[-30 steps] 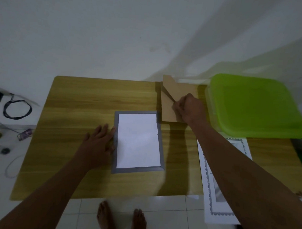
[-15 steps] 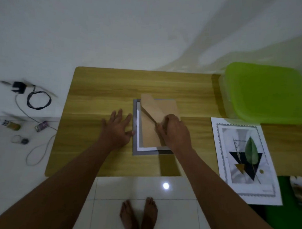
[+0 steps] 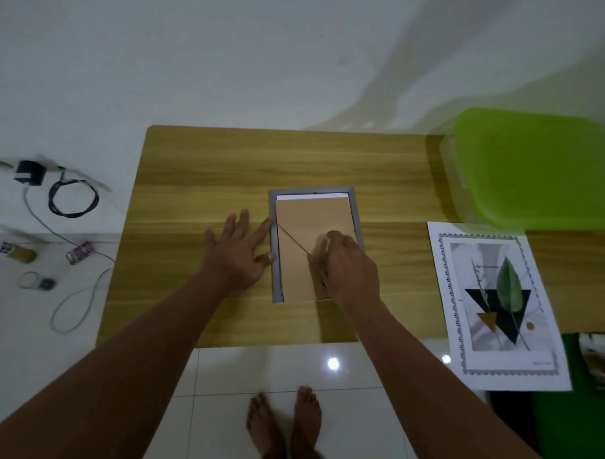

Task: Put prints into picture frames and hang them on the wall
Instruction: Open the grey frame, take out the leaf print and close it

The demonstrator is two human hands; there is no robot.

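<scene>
A grey picture frame (image 3: 273,228) lies face down in the middle of the wooden table (image 3: 200,177). A brown cardboard backing board (image 3: 308,219) with its fold-out stand lies inside it, and a strip of white paper (image 3: 312,196) shows at the frame's top edge. My left hand (image 3: 240,258) lies flat on the table with straight fingers, its fingertips and thumb touching the frame's left side. My right hand (image 3: 347,268) is on the lower right of the backing board, fingers curled at the stand. A leaf-and-triangle print (image 3: 497,304) lies to the right.
A lime green plastic box with lid (image 3: 536,169) stands at the table's back right. The print overhangs the table's front edge. On the floor to the left lie a charger with cables (image 3: 59,193) and small bottles (image 3: 15,252). My bare feet (image 3: 283,431) stand on white tiles.
My right hand carried the backing board from beside the green box onto the frame and laid it flat inside, covering the white paper. My left hand stayed at the frame's left side.
</scene>
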